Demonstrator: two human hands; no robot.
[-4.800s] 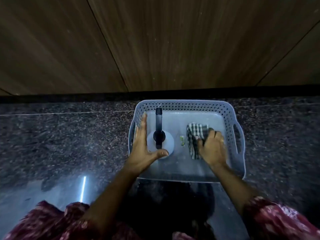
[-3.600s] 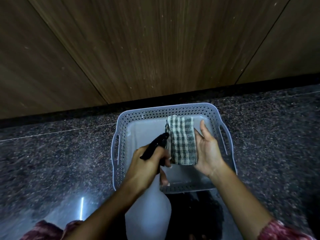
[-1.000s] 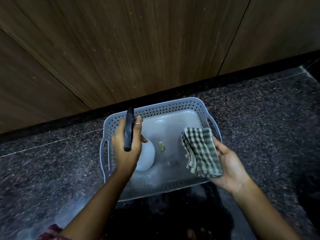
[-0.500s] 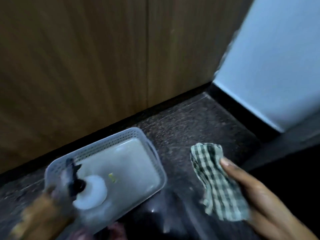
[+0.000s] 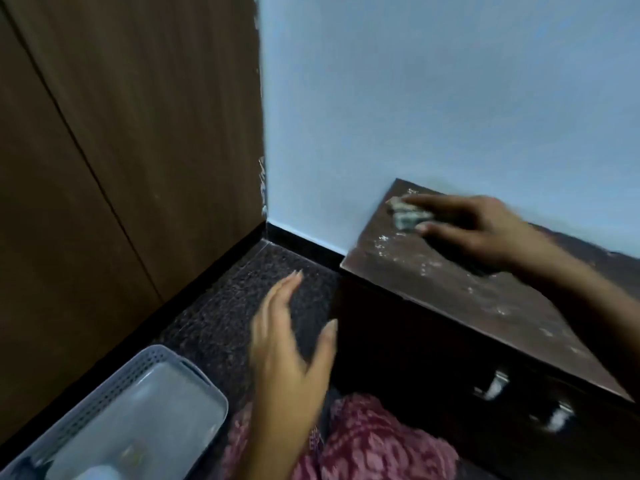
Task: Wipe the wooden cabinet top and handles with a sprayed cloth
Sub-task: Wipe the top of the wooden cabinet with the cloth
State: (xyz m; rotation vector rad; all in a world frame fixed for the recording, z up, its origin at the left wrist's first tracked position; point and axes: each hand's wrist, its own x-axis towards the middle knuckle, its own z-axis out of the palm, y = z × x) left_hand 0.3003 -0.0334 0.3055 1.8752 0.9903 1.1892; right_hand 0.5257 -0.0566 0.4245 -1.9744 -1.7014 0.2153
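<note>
cloth (image 5: 406, 216) moved from over the basket (image 5: 114, 386) to the cabinet top (image 5: 467, 299), far left corner by the wall (image 5: 415, 98). right hand (image 5: 485, 230) presses it flat, fingers straight. left hand (image 5: 287, 362) now empty, fingers spread, above the floor (image 5: 239, 299).

The right hand (image 5: 474, 230) is seen at upper right, palm down, fingers stretched leftward, its forearm (image 5: 588, 292) extended from the right edge. The left hand (image 5: 287, 358) is raised at lower centre, fingers straight, thumb spread apart, held empty.
</note>
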